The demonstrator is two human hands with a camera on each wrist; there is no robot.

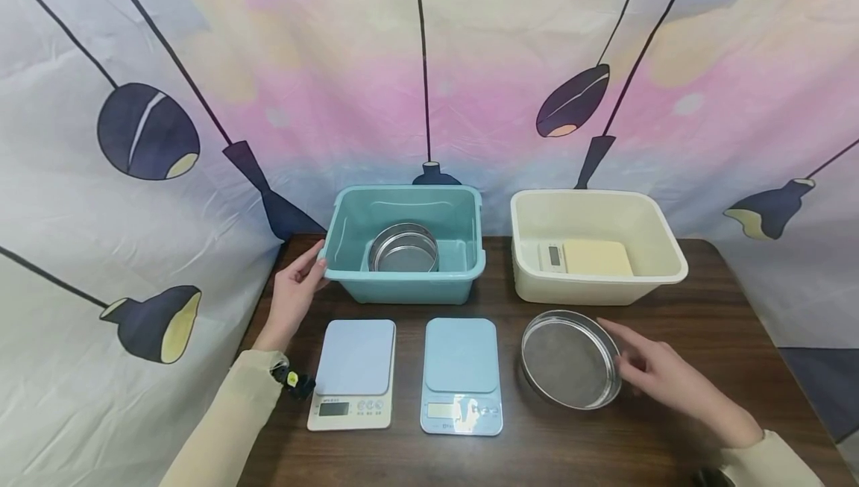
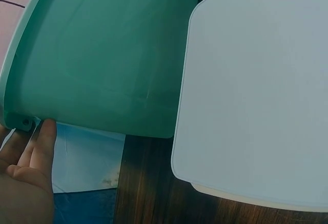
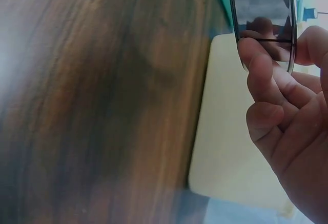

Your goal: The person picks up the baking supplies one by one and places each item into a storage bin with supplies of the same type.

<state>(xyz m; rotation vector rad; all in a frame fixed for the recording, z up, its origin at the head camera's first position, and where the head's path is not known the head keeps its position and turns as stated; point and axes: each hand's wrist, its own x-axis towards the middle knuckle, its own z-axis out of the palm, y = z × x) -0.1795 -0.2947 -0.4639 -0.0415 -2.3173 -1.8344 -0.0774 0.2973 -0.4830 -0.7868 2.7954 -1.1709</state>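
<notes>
On the left, my left hand [image 1: 295, 293] grips the side rim of a teal plastic basin [image 1: 409, 291]; the left wrist view shows the fingers [image 2: 46, 142] at the rim's corner. Inside the basin lies a smaller metal sieve [image 1: 404, 252]. My right hand [image 1: 664, 371] pinches the right edge of a round metal sieve [image 1: 570, 360] with a fine mesh. In the right wrist view the sieve wall [image 3: 264, 14] sits between thumb and fingers, seemingly raised off the table. Nearest to the sieve on its left is a light blue kitchen scale [image 1: 461, 356].
A white kitchen scale [image 1: 356, 360] lies below the teal basin, near my left wrist. At the back right stands a cream basin [image 1: 570, 289] holding another scale with a pale yellow top [image 1: 597, 257]. The dark wooden table [image 1: 510, 457] ends at a printed cloth backdrop [image 1: 376, 62].
</notes>
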